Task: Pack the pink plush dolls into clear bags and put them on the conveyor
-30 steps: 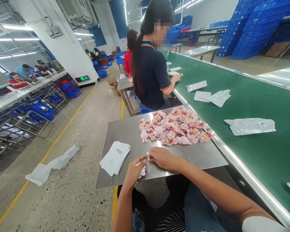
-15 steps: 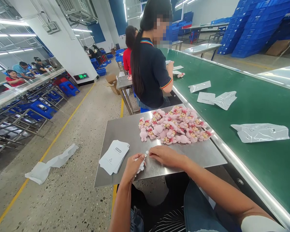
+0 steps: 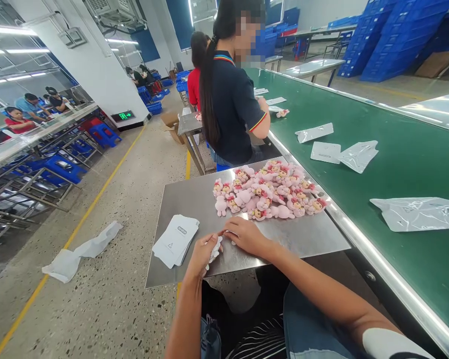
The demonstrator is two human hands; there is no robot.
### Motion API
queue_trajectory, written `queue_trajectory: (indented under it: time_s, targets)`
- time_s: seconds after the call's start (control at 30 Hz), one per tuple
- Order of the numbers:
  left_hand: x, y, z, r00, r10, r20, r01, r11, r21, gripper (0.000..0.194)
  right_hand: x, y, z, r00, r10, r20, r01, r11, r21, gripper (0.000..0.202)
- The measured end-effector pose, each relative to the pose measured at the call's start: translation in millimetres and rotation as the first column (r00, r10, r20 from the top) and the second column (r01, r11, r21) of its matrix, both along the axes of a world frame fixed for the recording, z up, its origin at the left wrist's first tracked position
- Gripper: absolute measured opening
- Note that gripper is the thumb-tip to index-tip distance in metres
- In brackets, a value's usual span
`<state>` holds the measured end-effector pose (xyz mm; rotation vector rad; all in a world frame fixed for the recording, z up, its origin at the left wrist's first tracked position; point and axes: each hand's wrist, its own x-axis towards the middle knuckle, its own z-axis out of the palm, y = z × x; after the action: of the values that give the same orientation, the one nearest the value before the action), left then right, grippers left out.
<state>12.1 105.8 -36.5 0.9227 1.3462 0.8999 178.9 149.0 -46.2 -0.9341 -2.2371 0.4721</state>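
My left hand (image 3: 204,254) is closed around a bunch of small white round discs (image 3: 215,251), which stick out past the thumb. Its fingertips meet those of my right hand (image 3: 247,237), palm down with fingers bent over the metal table (image 3: 277,239). One small white disc (image 3: 233,243) peeks out under the right fingers; how they grip it is partly hidden. To the left lies a stack of white printed cards (image 3: 176,242). Just beyond my hands is a heap of pink plush dolls (image 3: 265,192) with red and yellow details.
A green conveyor belt (image 3: 344,109) runs along the right, bearing clear plastic bags (image 3: 419,213) and a white card (image 3: 325,152). A co-worker in a dark shirt (image 3: 234,104) sits directly ahead. White sheeting (image 3: 84,252) lies on the floor at left. Blue crates (image 3: 396,40) are stacked behind.
My right hand has shifted slightly left and flattened, so its fingertips now meet the left hand. The discs seen between the hands before are mostly covered. The view has shifted a little.
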Motion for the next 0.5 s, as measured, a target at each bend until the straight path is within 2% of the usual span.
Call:
queue_trajectory:
  time_s: [0.1, 0.23, 0.33, 0.43, 0.5]
  targets:
    - [1.0, -1.4, -1.0, 0.998, 0.007, 0.066, -0.010, 0.999, 0.038, 0.059, 1.5, -5.9, 7.6, 0.998, -0.055, -0.041, 0.051, 0.994, -0.094, 0.017]
    - [6.4, -2.2, 3.4, 0.988, -0.012, 0.154, 0.006, 0.999, 0.041, 0.067, -0.3, -10.5, 15.8, 0.991, 0.047, -0.126, -0.085, 0.944, -0.318, 0.020]
    - [10.9, -2.3, 5.0, 0.978, 0.003, 0.210, -0.011, 0.999, 0.036, 0.067, -2.5, -10.6, 15.8, 0.977, 0.037, -0.210, -0.117, 0.915, -0.387, 0.016]
    - [13.8, -2.4, 2.5, 0.981, 0.013, 0.192, -0.020, 0.999, 0.030, 0.069, -2.5, -12.0, 16.0, 0.976, -0.012, -0.218, -0.089, 0.890, -0.447, 0.015]
    - [14.4, -2.5, 0.3, 0.987, 0.019, 0.160, -0.025, 0.999, 0.040, 0.070, -1.7, -14.1, 18.0, 0.977, -0.019, -0.214, -0.097, 0.851, -0.517, 0.015]
